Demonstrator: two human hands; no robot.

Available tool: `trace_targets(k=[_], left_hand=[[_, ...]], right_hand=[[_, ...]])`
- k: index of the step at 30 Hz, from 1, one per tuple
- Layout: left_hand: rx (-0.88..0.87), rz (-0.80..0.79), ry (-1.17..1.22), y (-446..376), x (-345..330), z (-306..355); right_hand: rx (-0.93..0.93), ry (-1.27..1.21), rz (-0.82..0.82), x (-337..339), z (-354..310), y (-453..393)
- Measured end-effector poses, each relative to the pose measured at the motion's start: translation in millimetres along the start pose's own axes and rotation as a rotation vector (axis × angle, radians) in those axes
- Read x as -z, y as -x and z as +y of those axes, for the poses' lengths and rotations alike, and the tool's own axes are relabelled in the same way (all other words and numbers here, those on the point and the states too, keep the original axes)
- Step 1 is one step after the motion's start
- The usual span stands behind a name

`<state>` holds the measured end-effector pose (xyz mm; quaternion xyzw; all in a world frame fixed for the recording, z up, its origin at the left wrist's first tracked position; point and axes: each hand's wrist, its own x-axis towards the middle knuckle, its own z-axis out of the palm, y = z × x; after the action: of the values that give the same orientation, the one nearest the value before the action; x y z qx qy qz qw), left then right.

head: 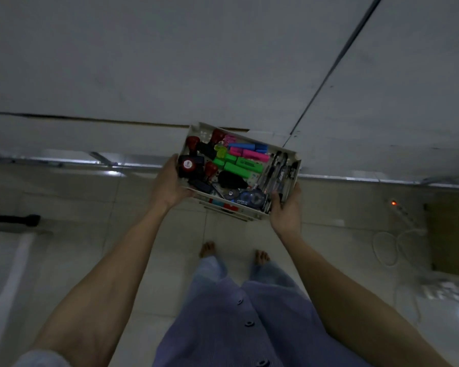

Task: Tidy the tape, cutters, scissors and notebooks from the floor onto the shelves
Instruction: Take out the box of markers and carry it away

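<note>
Both bare arms reach out, my left hand (167, 185) and right hand (286, 210) clamped on opposite ends of white tray (293, 178), highlighters (239, 161) mid-tray, pens (276, 173) probably along its right edge.

The pale tiled floor (175, 260) carries a white power strip (403, 211) with a lit orange switch at right, its white cable (384, 250) looped just beside it, a brown cardboard box (451, 234) at the far right, and the person's bare feet (207, 249).
</note>
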<state>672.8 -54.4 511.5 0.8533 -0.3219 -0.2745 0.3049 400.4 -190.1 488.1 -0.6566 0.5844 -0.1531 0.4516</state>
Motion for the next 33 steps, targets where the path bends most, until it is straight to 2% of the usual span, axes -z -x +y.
trace_targets(k=[4,7,13,23,28,33], left_hand=[[-0.072,-0.070,-0.026,-27.7,14.5,-6.9],[-0.130,-0.099,-0.040,-37.2,20.4,-11.4],[-0.165,-0.088,0.013,-33.6,18.2,-14.8],[0.066,0.076,0.124,-18.8,15.3,-25.3],[0.118,0.121,0.148,-20.5,4.3,-13.4],[0.123,0.111,0.146,-24.3,-1.6,-9.0]], right_hand=[[-0.070,-0.044,0.049,-18.6,-11.6,7.4],[-0.044,-0.046,0.095,-27.4,-8.4,1.4],[-0.038,0.066,0.068,-24.2,-9.3,-29.7],[0.139,0.168,-0.099,-24.4,-45.1,-102.1],[0.156,0.191,-0.165,-18.8,-58.1,-141.3],[0.166,0.183,-0.162,-13.6,-50.8,-148.0]])
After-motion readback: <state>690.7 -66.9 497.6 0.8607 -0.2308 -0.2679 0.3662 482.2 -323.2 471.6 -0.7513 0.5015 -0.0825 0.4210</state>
